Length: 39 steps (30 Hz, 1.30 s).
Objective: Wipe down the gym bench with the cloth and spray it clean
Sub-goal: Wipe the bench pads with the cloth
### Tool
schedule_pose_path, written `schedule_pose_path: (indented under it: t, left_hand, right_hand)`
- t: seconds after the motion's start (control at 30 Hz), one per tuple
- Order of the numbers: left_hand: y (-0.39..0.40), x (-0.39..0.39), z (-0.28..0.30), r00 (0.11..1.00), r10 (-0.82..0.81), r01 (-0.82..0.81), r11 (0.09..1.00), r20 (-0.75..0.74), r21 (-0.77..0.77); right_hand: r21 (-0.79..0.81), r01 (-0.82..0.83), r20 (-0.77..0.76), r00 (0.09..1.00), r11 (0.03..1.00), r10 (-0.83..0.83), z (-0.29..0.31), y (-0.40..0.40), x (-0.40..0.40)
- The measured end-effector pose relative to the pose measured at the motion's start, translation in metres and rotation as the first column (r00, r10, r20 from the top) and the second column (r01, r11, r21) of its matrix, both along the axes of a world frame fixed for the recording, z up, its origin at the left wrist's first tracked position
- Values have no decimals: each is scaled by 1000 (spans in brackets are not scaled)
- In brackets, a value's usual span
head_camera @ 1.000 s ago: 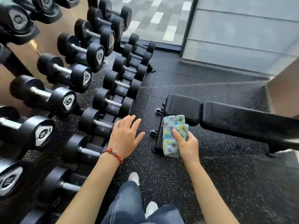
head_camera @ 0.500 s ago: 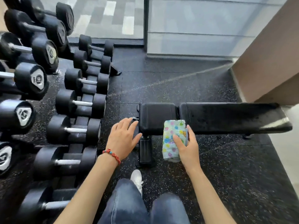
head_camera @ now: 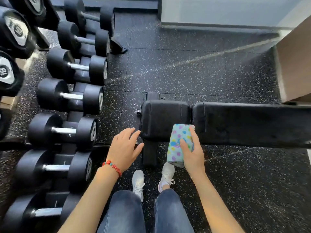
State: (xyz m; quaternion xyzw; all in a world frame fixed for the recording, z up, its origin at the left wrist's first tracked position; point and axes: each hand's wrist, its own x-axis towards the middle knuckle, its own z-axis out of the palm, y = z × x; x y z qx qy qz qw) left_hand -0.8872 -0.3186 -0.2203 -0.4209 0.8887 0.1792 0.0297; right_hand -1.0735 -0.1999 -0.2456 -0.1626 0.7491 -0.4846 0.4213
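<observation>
In the head view, a black padded gym bench (head_camera: 235,123) is seen lying across the frame on a dark speckled rubber floor (head_camera: 185,68), its short seat pad (head_camera: 165,118) at the left end and the long back pad stretching to the right edge. A folded cloth (head_camera: 179,142), pale blue with coloured dots, is held in the right hand (head_camera: 193,153); the grip of that hand is clamped on it, thumb laid over the top and fingers wrapped around the right side. The cloth's far end is seen over the near edge of the bench, at the gap between the two pads, though whether it touches the padding cannot be told. The left hand (head_camera: 124,148) is held flat and empty, its grip apart with fingers spread, just beside the near left corner of the seat pad. A red beaded bracelet (head_camera: 112,166) is worn on the left wrist. Blue jeans (head_camera: 127,214) and white shoes (head_camera: 138,182) are seen below the hands. A rack of black dumbbells (head_camera: 70,98) is lined up along the left side, near the bench's left end.
</observation>
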Motion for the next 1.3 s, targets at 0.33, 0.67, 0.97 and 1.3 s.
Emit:
schedule_pose_path:
  t: [0.33,0.67,0.97,1.3]
  left_hand:
    - [-34,-50,-118,998,51,-50,998,-33,30]
    - [-84,-74,-260,997,-12,9,999,-72,-38]
    - [-88,-68,-346,994,-12,4,997,-110,-75]
    - [-89,-63,-363,968,1,-24,996,-253,-89]
  right_hand:
    - [108,-80,-45,995,991,85,-132,-54,-57]
    - [201,-113,-328,928,973,175,-253,-84,-55]
    - [364,137,-690,704,921,168,-298,-94,-44]
    - [367,0,-833,444,930,329,-308,-137,6]
